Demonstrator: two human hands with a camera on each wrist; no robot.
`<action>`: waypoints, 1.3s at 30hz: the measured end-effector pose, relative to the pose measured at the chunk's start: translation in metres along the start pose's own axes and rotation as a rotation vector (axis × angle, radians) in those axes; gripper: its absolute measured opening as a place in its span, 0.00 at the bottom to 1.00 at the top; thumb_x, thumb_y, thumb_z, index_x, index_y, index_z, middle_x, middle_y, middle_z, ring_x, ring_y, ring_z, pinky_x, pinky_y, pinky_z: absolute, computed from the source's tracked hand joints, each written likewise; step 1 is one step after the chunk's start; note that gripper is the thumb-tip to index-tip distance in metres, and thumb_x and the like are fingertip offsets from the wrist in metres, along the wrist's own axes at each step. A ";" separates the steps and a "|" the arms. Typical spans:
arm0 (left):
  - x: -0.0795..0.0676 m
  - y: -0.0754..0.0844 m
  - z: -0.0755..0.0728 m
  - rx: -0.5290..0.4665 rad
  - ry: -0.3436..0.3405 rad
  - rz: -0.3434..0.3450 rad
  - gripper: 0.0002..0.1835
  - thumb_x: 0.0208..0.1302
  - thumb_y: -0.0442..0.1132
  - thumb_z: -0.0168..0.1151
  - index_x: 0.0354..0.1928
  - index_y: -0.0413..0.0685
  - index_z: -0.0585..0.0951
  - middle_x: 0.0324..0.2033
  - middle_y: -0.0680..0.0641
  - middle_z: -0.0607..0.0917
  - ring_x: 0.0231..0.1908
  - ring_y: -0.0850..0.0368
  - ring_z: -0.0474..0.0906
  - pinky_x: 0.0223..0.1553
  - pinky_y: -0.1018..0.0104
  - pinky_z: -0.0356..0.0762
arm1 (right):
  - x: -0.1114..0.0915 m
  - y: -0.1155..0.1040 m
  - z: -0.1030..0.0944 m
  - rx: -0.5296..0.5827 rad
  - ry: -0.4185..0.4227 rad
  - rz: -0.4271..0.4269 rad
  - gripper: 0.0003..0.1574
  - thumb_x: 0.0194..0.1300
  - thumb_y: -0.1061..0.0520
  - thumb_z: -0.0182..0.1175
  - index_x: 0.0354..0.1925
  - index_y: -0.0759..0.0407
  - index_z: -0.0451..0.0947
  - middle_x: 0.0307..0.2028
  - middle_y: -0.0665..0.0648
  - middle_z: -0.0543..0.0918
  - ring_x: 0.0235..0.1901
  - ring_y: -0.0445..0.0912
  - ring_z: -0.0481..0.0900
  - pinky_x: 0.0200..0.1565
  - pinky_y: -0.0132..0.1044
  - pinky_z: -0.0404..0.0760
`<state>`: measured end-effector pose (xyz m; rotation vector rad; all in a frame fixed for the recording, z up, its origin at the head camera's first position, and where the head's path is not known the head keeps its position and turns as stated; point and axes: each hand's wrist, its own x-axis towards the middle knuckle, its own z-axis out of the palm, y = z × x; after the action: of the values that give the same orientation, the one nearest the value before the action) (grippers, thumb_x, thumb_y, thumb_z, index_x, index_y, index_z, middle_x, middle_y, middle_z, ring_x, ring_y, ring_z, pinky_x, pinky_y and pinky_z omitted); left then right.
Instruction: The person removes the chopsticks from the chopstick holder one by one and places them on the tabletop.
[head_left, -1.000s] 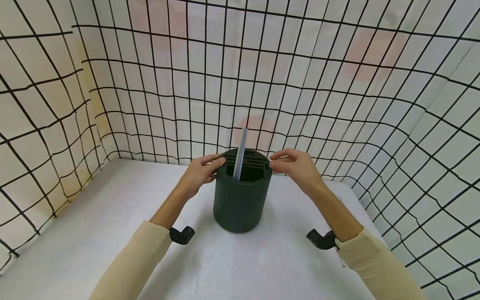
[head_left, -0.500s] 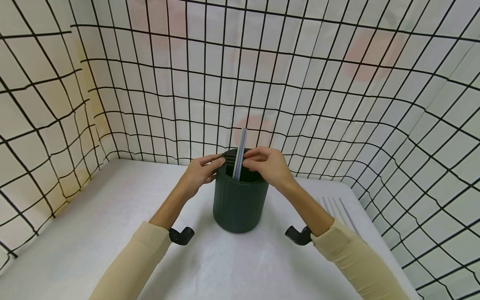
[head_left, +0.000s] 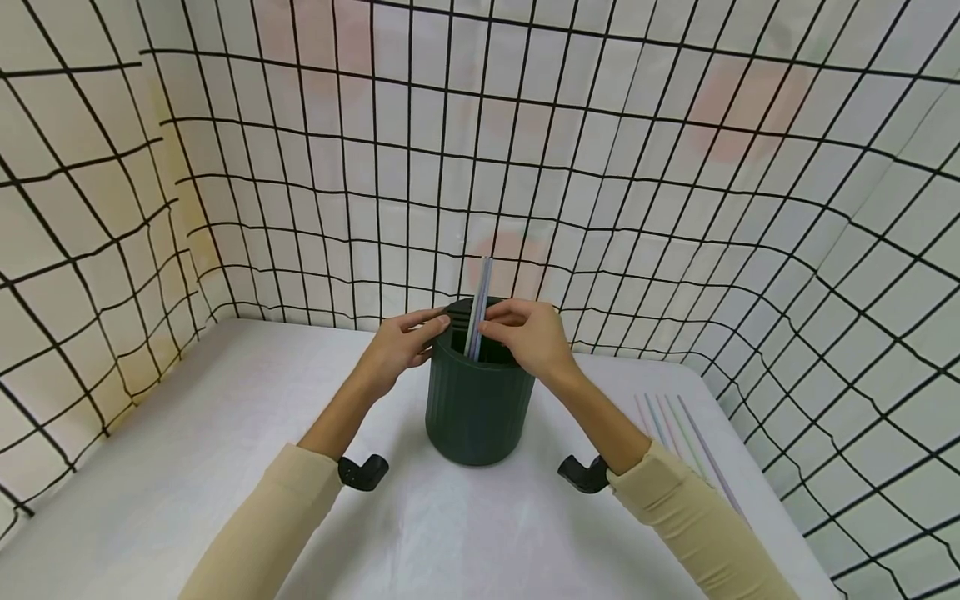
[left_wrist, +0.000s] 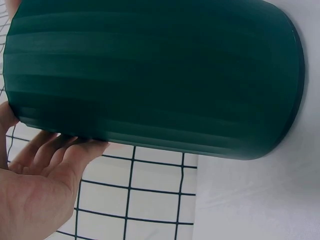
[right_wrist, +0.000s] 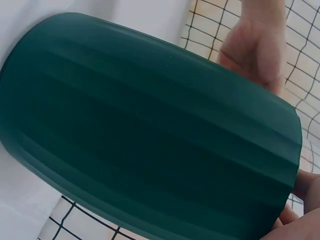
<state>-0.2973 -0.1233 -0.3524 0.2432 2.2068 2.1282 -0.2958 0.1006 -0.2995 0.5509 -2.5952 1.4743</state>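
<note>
Left hand [head_left: 401,344] grips the dark-green ribbed cylindrical container [head_left: 476,417] up top, container upright on the white table [head_left: 225,433], right hand [head_left: 531,335] pinching the slim pale straight sticks [head_left: 482,292] standing inside.

Bin [head_left: 476,417] on table [head_left: 225,433], ctr, twd back edge; thin sticks [head_left: 482,292] stand in it. L hand [head_left: 397,343] at its L rim, R hand [head_left: 532,337] at opening's R side, on sticks. Loose sticks [head_left: 686,433] nr table's R edge. Mesh [head_left: 408,201] behind.
</note>
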 end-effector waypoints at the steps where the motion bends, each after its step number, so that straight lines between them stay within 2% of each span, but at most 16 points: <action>1: 0.000 0.000 0.000 0.000 0.002 -0.002 0.29 0.70 0.54 0.64 0.68 0.51 0.77 0.65 0.45 0.80 0.66 0.51 0.76 0.64 0.56 0.77 | 0.000 0.000 0.000 0.007 0.006 0.002 0.13 0.66 0.54 0.70 0.46 0.58 0.87 0.42 0.57 0.91 0.46 0.49 0.88 0.51 0.47 0.86; 8: 0.000 0.000 0.000 -0.001 -0.002 0.005 0.30 0.71 0.54 0.64 0.69 0.49 0.76 0.65 0.43 0.79 0.66 0.49 0.76 0.64 0.54 0.77 | 0.002 -0.002 -0.004 0.096 0.000 0.028 0.12 0.67 0.56 0.69 0.46 0.62 0.86 0.45 0.60 0.89 0.43 0.54 0.87 0.44 0.42 0.88; 12: 0.000 0.000 0.001 0.000 -0.003 0.007 0.30 0.71 0.53 0.64 0.69 0.48 0.76 0.66 0.43 0.79 0.66 0.48 0.76 0.64 0.54 0.77 | 0.003 -0.006 -0.011 0.159 -0.017 0.050 0.13 0.68 0.58 0.68 0.48 0.64 0.83 0.47 0.63 0.88 0.44 0.57 0.87 0.45 0.40 0.89; 17: 0.000 -0.001 0.001 -0.012 -0.001 0.002 0.30 0.71 0.52 0.64 0.70 0.47 0.75 0.66 0.42 0.78 0.66 0.48 0.76 0.64 0.54 0.77 | 0.005 -0.015 -0.021 0.175 -0.004 0.045 0.17 0.69 0.57 0.67 0.52 0.64 0.81 0.48 0.64 0.88 0.45 0.56 0.88 0.49 0.43 0.89; 21: 0.001 -0.002 0.001 -0.006 0.004 0.000 0.30 0.71 0.52 0.64 0.70 0.48 0.75 0.66 0.43 0.78 0.66 0.48 0.76 0.64 0.55 0.77 | 0.005 -0.025 -0.032 0.171 0.047 0.020 0.17 0.69 0.54 0.67 0.51 0.62 0.81 0.46 0.64 0.89 0.45 0.58 0.88 0.53 0.46 0.87; 25: 0.001 -0.002 0.001 -0.001 0.002 0.005 0.30 0.71 0.52 0.64 0.70 0.47 0.75 0.66 0.42 0.78 0.66 0.48 0.76 0.64 0.55 0.77 | 0.004 -0.037 -0.046 0.195 0.124 -0.020 0.17 0.70 0.53 0.67 0.51 0.62 0.81 0.42 0.62 0.90 0.41 0.53 0.89 0.52 0.42 0.88; 29: 0.001 -0.001 0.002 0.001 0.000 0.009 0.30 0.72 0.52 0.64 0.70 0.47 0.74 0.66 0.42 0.78 0.66 0.47 0.75 0.64 0.55 0.77 | 0.001 -0.049 -0.066 0.303 0.207 -0.059 0.16 0.68 0.57 0.68 0.51 0.63 0.81 0.39 0.58 0.90 0.36 0.45 0.89 0.46 0.37 0.89; 33: 0.000 -0.001 0.002 0.003 0.001 0.008 0.30 0.71 0.53 0.64 0.71 0.48 0.74 0.66 0.43 0.78 0.66 0.48 0.75 0.64 0.55 0.77 | -0.002 -0.059 -0.088 0.451 0.286 -0.099 0.15 0.66 0.61 0.69 0.49 0.65 0.80 0.37 0.57 0.90 0.33 0.46 0.89 0.44 0.39 0.90; 39: 0.000 -0.001 0.002 -0.001 -0.003 0.009 0.30 0.71 0.53 0.64 0.70 0.48 0.74 0.67 0.43 0.78 0.67 0.47 0.75 0.65 0.54 0.76 | -0.011 -0.059 -0.116 0.519 0.347 -0.095 0.17 0.64 0.61 0.70 0.49 0.67 0.81 0.38 0.57 0.89 0.34 0.50 0.89 0.42 0.40 0.90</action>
<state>-0.2972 -0.1213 -0.3535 0.2564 2.2073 2.1321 -0.2742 0.1749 -0.1942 0.4049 -1.9020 2.0068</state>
